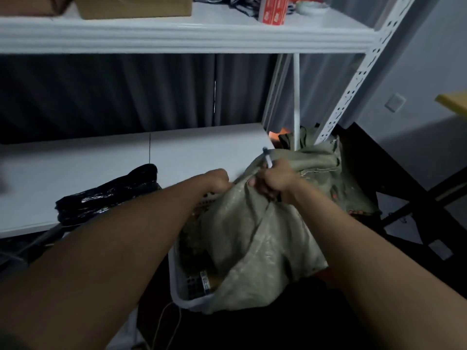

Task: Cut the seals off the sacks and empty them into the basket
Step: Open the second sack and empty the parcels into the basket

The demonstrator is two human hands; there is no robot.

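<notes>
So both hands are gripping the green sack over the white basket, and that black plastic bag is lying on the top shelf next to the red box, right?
Not quite. The black plastic bag lies on the lower shelf, left of the hands; the red box is on the top shelf. The rest holds: the head view shows the left hand and right hand gripping the green sack over the white basket.

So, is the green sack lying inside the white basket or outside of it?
Partly inside. The green woven sack drapes over the white basket, its lower end spilling over the near rim, while the left hand and right hand grip its top.
</notes>
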